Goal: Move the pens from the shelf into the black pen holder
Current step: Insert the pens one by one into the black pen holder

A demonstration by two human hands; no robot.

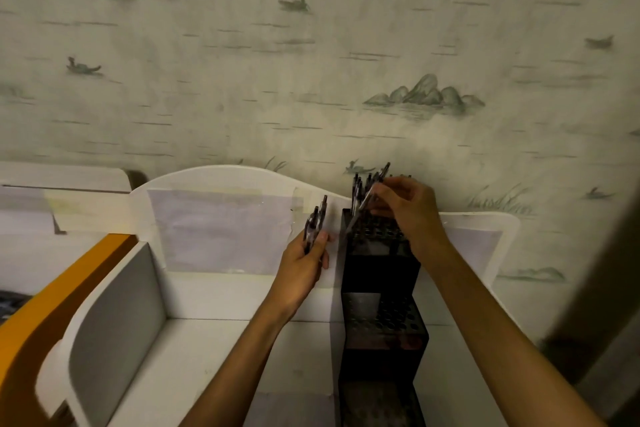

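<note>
Writing: no brand, label or lettering can be read on any item; the pale sheets [221, 229] taped to the shelf's back panel look blank or too faint to read.
Pen holder: the black pen holder [381, 319] stands on the white shelf [194, 350], stepped in tiers, its tops perforated with round holes.
Holder contents: a cluster of dark pens [362, 189] stands upright in the rear, tallest tier; the nearer tiers show only open holes.
Left hand: the left hand [304, 267] is curled around a small bundle of pens [316, 222], tips pointing up, just left of the holder.
Right hand: the right hand [408, 211] is over the rear tier, fingertips pinching a single tilted pen [372, 196] among the standing ones.
Surroundings: wallpaper [311, 62] with painted hills and boats behind; an orange edge [62, 291] at the left.
</note>
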